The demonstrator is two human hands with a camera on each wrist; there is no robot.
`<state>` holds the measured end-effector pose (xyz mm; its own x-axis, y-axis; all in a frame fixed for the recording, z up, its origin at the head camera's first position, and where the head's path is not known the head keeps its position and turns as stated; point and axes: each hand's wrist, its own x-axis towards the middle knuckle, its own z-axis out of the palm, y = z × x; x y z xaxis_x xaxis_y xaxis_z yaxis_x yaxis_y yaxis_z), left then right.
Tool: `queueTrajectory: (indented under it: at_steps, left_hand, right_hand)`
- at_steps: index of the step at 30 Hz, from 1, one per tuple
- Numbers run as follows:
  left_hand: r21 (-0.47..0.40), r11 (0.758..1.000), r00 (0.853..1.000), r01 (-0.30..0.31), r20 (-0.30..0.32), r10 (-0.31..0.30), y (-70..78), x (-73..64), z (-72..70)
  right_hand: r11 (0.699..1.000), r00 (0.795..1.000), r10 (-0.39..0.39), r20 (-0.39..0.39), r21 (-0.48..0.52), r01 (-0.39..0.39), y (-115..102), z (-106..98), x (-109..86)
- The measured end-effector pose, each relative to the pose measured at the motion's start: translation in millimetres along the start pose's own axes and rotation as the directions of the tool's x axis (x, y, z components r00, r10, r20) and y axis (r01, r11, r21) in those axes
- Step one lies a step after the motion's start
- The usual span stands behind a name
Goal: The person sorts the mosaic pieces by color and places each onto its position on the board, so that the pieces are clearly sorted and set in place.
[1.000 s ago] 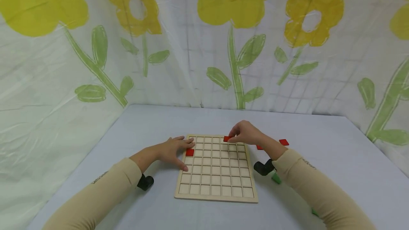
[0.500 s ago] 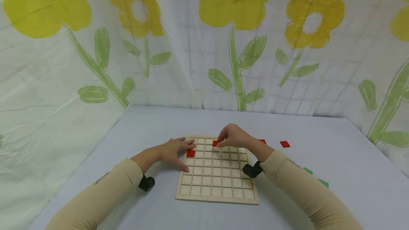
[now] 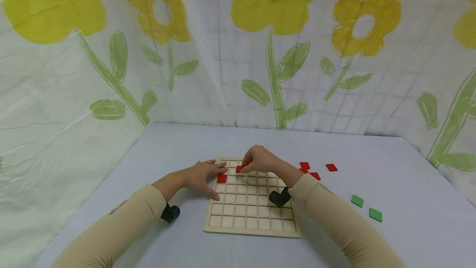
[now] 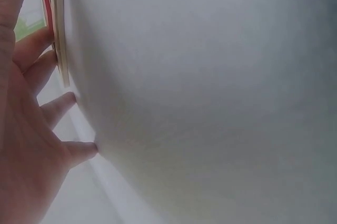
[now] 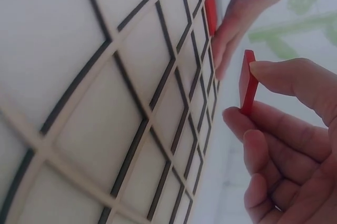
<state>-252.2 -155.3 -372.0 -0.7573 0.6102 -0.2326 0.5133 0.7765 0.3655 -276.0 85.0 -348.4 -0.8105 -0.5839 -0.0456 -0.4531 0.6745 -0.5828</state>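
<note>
A pale wooden grid board (image 3: pixel 252 232) with square cells lies on the table. One red square tile (image 3: pixel 221 178) sits in a cell near its left edge. My left hand (image 3: pixel 201 178) rests at the board's left side with fingers spread, its fingertips at the far left corner and its thumb on the left edge. My right hand (image 3: pixel 259 160) is over the far part of the board, pinching another red tile (image 5: pixel 248 82) between thumb and fingers. In the right wrist view that pinched tile is tipped on edge, apart from the grid.
Several loose red tiles (image 3: pixel 314 175) lie right of the board, one (image 3: pixel 332 167) farther off. Two green tiles (image 3: pixel 375 214) lie nearer on the right of the white table (image 3: pixel 171 144). A flower-printed curtain (image 3: pixel 208 94) hangs behind.
My right hand has moved left across the board's far side, carrying the pinched red tile. The loose tiles behind its arm have come into view. My left hand has stayed in place.
</note>
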Motion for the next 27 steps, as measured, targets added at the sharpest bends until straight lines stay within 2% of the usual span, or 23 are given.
queueTrajectory:
  at_steps: [12,27]
  left_hand:
    - [-0.026,1.0,1.0,0.007,-0.006,-0.007,-1.1,-0.3,1.8]
    - [-0.014,1.0,1.0,0.003,-0.004,-0.003,1.3,-1.5,1.2]
  right_hand:
    - [0.998,1.0,0.018,-0.001,0.067,-0.018,-10,8,7.0]
    - [0.986,1.0,0.01,-0.007,0.166,-0.008,-8,13,6.1]
